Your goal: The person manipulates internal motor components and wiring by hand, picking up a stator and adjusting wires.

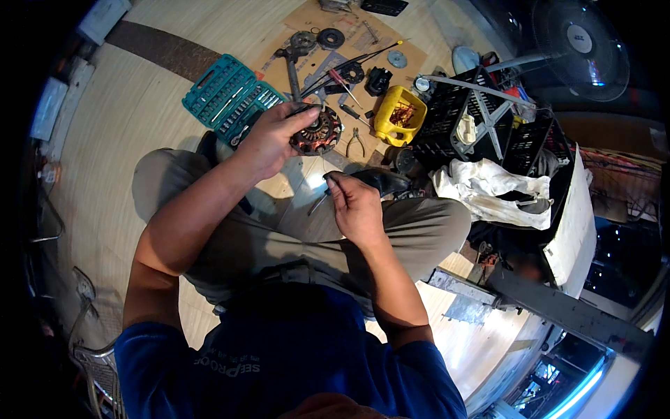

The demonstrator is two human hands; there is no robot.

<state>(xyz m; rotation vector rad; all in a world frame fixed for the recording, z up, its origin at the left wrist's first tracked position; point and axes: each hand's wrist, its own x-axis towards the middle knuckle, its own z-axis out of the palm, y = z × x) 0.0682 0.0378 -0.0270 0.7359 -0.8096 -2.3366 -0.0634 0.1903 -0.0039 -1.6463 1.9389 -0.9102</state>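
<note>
My left hand (269, 143) is closed on the rim of a round motor stator (322, 133) with copper windings. The stator is raised in front of my legs, its wound face showing. To the right and nearer to me, my right hand (358, 208) pinches a thin dark rod-like tool (319, 203). Its slim shaft sticks out at the lower left of the fingers; the rest is mostly hidden, so its kind is unclear. The tool and the stator are apart. Beyond the stator lie pliers (356, 142), a red-handled screwdriver (340, 79) and a hammer (292, 70).
A teal socket set case (222, 78) lies unfolded at the left. Round motor parts (331, 38) rest on cardboard (387, 35). A cut yellow container (411, 97) holds copper-coloured pieces. At the right stand black crates (447, 105), a white cloth (481, 183) and a fan (581, 42).
</note>
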